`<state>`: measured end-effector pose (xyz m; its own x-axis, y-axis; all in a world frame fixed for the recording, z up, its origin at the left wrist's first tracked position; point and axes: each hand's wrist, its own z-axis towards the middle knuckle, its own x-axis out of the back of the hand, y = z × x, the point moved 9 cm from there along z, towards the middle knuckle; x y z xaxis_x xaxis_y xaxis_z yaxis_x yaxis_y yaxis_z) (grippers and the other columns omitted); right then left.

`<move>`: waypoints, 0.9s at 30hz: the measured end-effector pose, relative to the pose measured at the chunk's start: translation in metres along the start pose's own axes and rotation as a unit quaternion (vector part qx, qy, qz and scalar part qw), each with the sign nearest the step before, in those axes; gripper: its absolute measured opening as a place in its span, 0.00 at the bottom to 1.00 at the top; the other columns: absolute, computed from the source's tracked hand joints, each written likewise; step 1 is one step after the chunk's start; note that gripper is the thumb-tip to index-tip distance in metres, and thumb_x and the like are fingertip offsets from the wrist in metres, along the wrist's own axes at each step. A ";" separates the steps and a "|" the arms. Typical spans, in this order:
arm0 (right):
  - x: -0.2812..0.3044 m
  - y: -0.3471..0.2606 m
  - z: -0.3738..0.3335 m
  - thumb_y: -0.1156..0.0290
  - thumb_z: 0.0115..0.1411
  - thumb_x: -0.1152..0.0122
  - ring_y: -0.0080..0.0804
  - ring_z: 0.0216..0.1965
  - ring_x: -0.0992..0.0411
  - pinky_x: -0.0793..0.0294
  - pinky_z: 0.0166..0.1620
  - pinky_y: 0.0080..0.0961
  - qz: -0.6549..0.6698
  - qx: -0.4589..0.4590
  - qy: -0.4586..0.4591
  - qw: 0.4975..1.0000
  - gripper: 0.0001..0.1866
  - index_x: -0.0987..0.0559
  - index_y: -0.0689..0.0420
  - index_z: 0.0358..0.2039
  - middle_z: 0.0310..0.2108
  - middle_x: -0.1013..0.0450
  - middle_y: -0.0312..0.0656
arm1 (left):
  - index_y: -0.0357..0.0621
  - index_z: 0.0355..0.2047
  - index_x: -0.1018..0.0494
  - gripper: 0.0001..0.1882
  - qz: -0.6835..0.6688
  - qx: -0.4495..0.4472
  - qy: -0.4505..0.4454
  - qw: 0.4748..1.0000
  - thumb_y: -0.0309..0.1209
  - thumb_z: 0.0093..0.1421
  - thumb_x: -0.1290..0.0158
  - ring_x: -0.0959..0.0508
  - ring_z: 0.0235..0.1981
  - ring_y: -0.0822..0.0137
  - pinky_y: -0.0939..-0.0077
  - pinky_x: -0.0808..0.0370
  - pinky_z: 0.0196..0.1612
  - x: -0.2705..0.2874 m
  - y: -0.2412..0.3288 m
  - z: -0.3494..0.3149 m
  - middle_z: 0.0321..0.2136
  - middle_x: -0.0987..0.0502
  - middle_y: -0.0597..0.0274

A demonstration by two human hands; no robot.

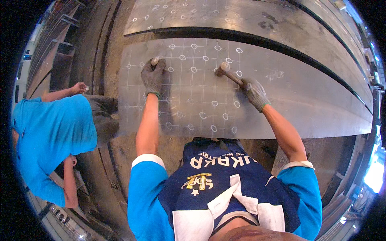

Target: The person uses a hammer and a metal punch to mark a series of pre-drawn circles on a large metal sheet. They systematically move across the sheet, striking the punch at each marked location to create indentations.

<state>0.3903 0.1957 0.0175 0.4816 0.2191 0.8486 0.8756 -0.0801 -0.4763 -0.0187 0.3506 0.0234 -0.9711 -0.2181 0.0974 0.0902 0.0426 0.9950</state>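
My gloved left hand (153, 76) is closed round a metal punch (155, 61), whose shiny round end shows above the fingers. Its lower end is hidden by the hand. Beneath lies a grey steel plate (257, 116) marked with chalk lines and several chalk circles; the left hand is over its left part, among the marks. In my gloved right hand (254, 91) is a hammer (232, 76), gripped by its handle. The hammer head is over the right-hand columns of circles, apart from the punch.
Beyond a dark gap lies a second chalk-marked steel plate (225, 20). At the left a person in a blue shirt (60, 128) is beside the plate, a hand holding something small. Steel beams (60, 52) stand at the far left. Brown ground (132, 160) shows below the plate.
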 end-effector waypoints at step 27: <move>-0.007 -0.003 -0.013 0.57 0.70 0.57 0.58 0.55 0.26 0.31 0.59 0.54 -0.028 0.022 0.054 0.998 0.24 0.19 0.52 0.57 0.53 0.22 0.53 | 0.39 0.39 0.18 0.09 -0.082 0.051 -0.006 0.995 0.31 0.63 0.34 0.23 0.25 0.76 0.78 0.27 0.28 -0.009 -0.029 -0.009 0.28 0.18 0.67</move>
<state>0.3845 0.1814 0.0158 0.4351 0.1162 0.8929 0.9000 -0.0272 -0.4350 -0.0108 0.3422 -0.0060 -0.9733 -0.2195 -0.0666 -0.0917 0.1060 0.9901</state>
